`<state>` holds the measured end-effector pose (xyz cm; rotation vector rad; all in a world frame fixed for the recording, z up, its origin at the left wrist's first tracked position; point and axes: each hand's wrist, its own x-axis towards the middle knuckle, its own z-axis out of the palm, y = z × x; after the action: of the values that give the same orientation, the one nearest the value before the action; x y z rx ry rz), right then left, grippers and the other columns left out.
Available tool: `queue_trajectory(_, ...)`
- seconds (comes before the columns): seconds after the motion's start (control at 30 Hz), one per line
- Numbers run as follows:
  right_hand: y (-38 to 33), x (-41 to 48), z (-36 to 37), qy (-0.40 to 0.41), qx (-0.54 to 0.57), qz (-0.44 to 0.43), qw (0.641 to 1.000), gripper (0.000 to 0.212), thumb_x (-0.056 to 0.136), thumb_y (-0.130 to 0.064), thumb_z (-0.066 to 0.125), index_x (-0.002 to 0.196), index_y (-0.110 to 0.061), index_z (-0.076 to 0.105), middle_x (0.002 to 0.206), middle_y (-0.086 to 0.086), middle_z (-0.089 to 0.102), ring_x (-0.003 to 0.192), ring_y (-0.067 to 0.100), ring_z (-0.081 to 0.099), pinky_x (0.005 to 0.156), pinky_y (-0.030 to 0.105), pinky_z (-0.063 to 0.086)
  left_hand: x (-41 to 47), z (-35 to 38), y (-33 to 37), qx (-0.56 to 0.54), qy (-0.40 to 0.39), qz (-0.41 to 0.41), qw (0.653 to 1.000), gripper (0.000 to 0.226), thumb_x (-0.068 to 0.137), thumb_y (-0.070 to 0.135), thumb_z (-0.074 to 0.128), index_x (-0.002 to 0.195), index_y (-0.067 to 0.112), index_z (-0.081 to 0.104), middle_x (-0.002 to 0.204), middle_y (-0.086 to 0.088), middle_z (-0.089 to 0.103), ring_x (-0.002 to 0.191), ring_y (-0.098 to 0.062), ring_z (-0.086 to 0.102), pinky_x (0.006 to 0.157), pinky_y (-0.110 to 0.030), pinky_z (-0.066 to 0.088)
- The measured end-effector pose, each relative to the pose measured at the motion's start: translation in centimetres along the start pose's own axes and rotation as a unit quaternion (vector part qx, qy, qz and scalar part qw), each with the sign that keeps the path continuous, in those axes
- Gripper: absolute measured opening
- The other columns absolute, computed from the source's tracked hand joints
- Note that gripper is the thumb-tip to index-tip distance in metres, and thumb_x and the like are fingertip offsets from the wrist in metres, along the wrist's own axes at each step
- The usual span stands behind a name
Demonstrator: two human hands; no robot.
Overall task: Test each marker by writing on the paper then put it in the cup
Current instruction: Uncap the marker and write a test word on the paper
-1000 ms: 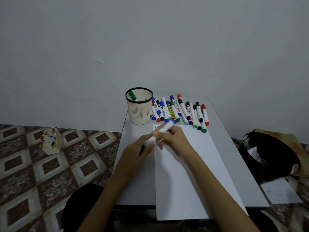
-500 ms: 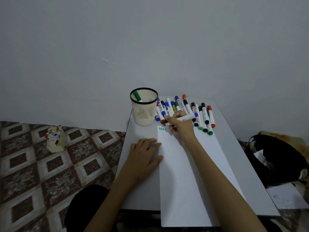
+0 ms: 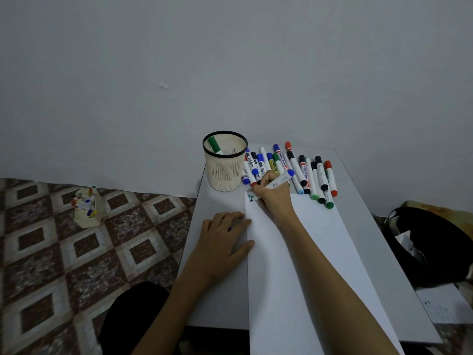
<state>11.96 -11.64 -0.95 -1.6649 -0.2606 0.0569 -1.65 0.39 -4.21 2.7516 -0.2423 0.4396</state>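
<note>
Both hands are working at the far-left corner of the long white sheet of paper [image 3: 320, 242]. The right hand [image 3: 275, 198] is gripping a white-barrelled marker with a blue end [image 3: 280, 180], fingers curled around it near the tip, and is pressing the tip to the sheet beside small greenish and dark marks [image 3: 251, 198], so this marker's writing test appears to be under way. Its barrel is leaning back to the right, giving the tip a writing slant. The left hand [image 3: 225, 242] is lying flat with fingers spread and nearly straight, palm on the grey worktop [image 3: 217, 298] and thumb and fingertips reaching the paper's left edge, probably pinning the sheet against the tip's drag. A speck of blue is showing under its fingers, too small to identify. Just beyond the writing hand, the cream plastic mesh cup with a black rim [image 3: 225, 172] is standing upright with one green-capped marker [image 3: 213, 144] leaning inside, near enough for a short drop after the test. Right of the cup, a row of capped markers in blue, black, red and green [image 3: 304, 172] is lying side by side at the paper's head, crowding the writing hand so closely that a careless reach to the cup could be scattering them. On the tiled floor [image 3: 51, 265], a cream box of small markers [image 3: 88, 208] is sitting to the left, while a black bag [image 3: 430, 249] and a loose white sheet [image 3: 445, 303] are lying to the right.
</note>
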Motion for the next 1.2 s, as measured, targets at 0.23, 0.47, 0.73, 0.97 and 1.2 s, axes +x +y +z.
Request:
queue_trajectory(0.23,0.63,0.18,0.52,-0.016,-0.045,-0.020,0.999,0.018,0.075,0.004,0.068,0.075,-0.005,0.052,0.072,0.009,0.051,0.066,0.013,0.050,0.056,0.015,0.047,0.08,0.10,-0.03,-0.004,0.002,-0.005,1.000,0.055,0.088,0.056,0.031,0.129,0.025,0.050,0.133,0.001,0.049,0.122,-0.018,0.039,0.093,-0.031,0.026)
queue_trajectory(0.47,0.68,0.48,0.49,-0.005,-0.037,-0.019,0.999,0.020,0.078,0.004,0.066,0.074,-0.009,0.050,0.071,0.006,0.051,0.070,0.018,0.052,0.062,0.026,0.048,0.09,0.12,-0.08,-0.005,0.001,-0.006,1.000,0.057,0.087,0.057,0.031,0.130,0.025,0.050,0.133,0.002,0.048,0.123,-0.016,0.039,0.093,-0.030,0.025)
queue_trajectory(0.73,0.66,0.44,0.28,-0.001,-0.039,-0.009,0.999,0.022,0.078,0.004,0.067,0.074,-0.007,0.048,0.074,0.014,0.049,0.069,0.021,0.050,0.064,0.025,0.050,0.13,0.11,-0.08,-0.009,0.005,-0.005,1.000,0.056,0.087,0.057,0.032,0.129,0.025,0.051,0.133,0.003,0.048,0.123,-0.015,0.036,0.092,-0.030,0.026)
queue_trajectory(0.97,0.47,0.26,0.48,0.017,-0.060,-0.009,0.998,0.029,0.081,0.003,0.066,0.073,-0.014,0.044,0.075,0.011,0.047,0.068,0.016,0.051,0.062,0.022,0.049,0.12,0.26,-0.12,-0.014,0.009,-0.007,1.000,0.056,0.087,0.057,0.033,0.129,0.025,0.051,0.132,0.003,0.049,0.122,-0.013,0.036,0.093,-0.030,0.026)
queue_trajectory(1.2,0.48,0.38,0.46,0.015,-0.061,0.007,0.998,0.025,0.080,0.003,0.067,0.076,-0.009,0.045,0.079,0.015,0.047,0.073,0.023,0.051,0.069,0.030,0.051,0.12,0.30,-0.17,-0.017,0.011,-0.009,1.000,0.056,0.086,0.057,0.034,0.129,0.026,0.052,0.132,0.004,0.049,0.122,-0.014,0.038,0.093,-0.030,0.028)
